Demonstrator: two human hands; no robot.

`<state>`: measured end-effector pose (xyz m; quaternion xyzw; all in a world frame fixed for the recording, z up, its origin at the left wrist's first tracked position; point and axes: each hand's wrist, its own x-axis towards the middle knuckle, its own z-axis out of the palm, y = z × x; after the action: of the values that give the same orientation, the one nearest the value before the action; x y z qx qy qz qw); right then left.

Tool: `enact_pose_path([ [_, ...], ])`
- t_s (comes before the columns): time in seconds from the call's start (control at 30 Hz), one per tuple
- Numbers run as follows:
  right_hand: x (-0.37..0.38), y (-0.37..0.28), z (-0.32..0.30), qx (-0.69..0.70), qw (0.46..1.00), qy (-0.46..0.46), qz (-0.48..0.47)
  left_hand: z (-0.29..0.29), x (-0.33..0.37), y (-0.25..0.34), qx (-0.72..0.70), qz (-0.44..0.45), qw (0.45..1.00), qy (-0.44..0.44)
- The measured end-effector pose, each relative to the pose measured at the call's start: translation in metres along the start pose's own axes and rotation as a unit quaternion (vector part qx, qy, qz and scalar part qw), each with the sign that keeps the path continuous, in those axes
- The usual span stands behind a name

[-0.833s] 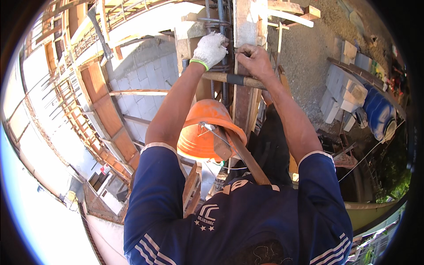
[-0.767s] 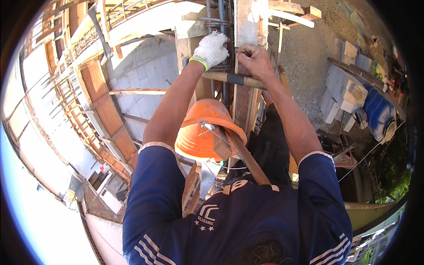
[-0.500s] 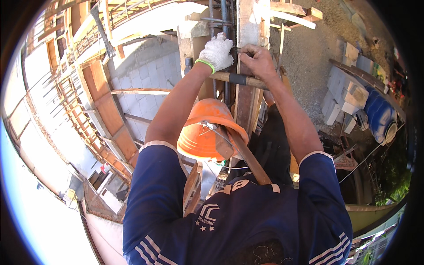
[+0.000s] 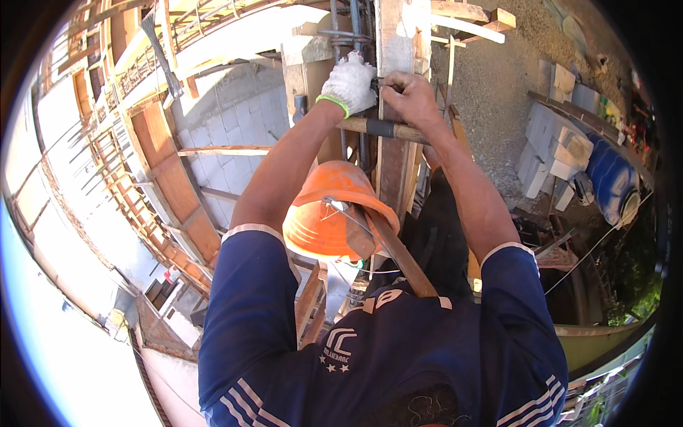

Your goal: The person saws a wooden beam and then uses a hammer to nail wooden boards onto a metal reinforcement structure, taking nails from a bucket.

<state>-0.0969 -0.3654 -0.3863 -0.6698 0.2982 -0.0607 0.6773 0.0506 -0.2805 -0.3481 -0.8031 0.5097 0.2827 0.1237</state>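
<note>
My left hand wears a white knit glove with a green cuff. It is closed near the upright steel bars and the edge of a wooden board; what its fingers grip is hidden. My bare right hand is pinched at the board's face, close to the gloved fingers, around something small and dark. Below both hands, a wooden handle wrapped with black tape lies crosswise, partly behind my left wrist. A dark metal tool head shows left of that wrist. An orange bucket with wooden pieces in it is below.
Wooden formwork panels and a grey block wall are on the left. At the right, well below, are stacked pale blocks and a blue barrel on gravel ground. Cut timbers jut out at upper right.
The view has shifted slightly, so the boards and bucket sit a little further left. Both hands keep nearly the same place and pose.
</note>
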Motion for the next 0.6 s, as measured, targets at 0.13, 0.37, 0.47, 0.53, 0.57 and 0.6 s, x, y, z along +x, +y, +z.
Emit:
enact_pose_path([
  [0.13, -0.004, -0.002, 0.002, 0.022, 1.0, 0.006, -0.002, -0.007, -0.008, -0.035, -0.06, 0.091, 0.994, 0.025],
  [0.37, -0.003, -0.002, 0.0, 0.03, 1.0, 0.001, -0.004, 0.002, -0.006, -0.045, -0.172, -0.001, 0.978, 0.116],
  [0.47, -0.002, -0.001, 0.001, 0.029, 0.999, 0.011, -0.01, 0.013, 0.001, -0.028, -0.344, -0.119, 0.916, 0.169],
  [0.53, 0.001, 0.004, 0.003, 0.04, 0.999, 0.016, -0.02, 0.024, 0.013, -0.018, -0.337, -0.208, 0.894, 0.212],
  [0.57, 0.003, 0.007, 0.004, 0.054, 0.998, 0.013, -0.023, 0.021, 0.019, -0.011, -0.298, -0.225, 0.9, 0.225],
  [0.6, 0.003, 0.009, 0.005, 0.068, 0.997, 0.011, -0.026, 0.019, 0.019, -0.008, -0.298, -0.23, 0.901, 0.216],
])
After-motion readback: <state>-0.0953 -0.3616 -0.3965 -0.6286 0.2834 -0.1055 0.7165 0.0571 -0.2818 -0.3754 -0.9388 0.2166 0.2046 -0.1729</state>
